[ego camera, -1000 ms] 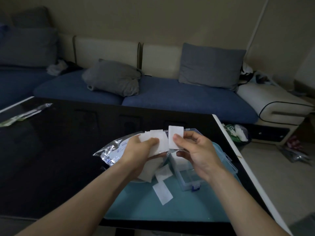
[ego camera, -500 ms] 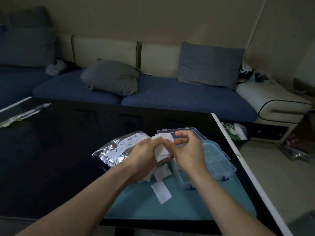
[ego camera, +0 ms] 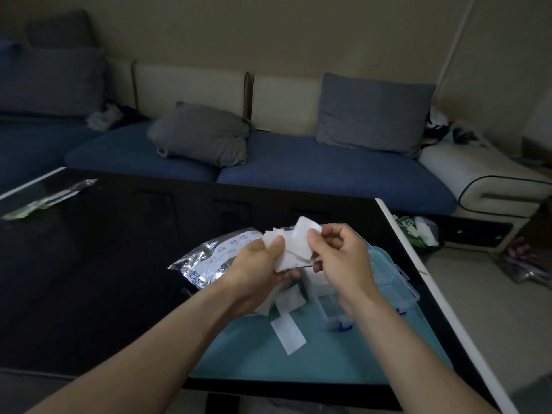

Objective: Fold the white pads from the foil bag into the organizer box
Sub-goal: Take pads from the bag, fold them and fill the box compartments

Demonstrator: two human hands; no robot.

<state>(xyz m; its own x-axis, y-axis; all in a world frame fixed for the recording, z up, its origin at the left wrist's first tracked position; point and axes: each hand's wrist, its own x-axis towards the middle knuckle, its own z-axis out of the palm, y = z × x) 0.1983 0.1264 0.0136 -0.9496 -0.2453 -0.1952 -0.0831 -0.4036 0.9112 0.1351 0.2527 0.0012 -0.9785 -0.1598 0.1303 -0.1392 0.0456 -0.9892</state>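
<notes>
Foil bag [ego camera: 210,262] lies crinkled on the black table [ego camera: 89,264], just left of the left hand [ego camera: 257,264], whose thumb and fingers grip a stack of white pads [ego camera: 288,251]. Against that stack, the right hand [ego camera: 343,261] pinches one pad [ego camera: 304,230] above the clear organizer box [ego camera: 385,282] on the teal mat [ego camera: 328,354], where loose pads [ego camera: 288,328] also lie.

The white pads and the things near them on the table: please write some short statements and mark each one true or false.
1. The left hand holds a bunch of white pads. True.
2. The right hand is flat on the table, away from the pads. False: it pinches one pad at the top of the bunch.
3. The foil bag lies on the table left of the hands. True.
4. The organizer box stands on the sofa. False: it sits on the teal mat on the table.
5. A loose pad lies on the mat below the hands. True.
</notes>
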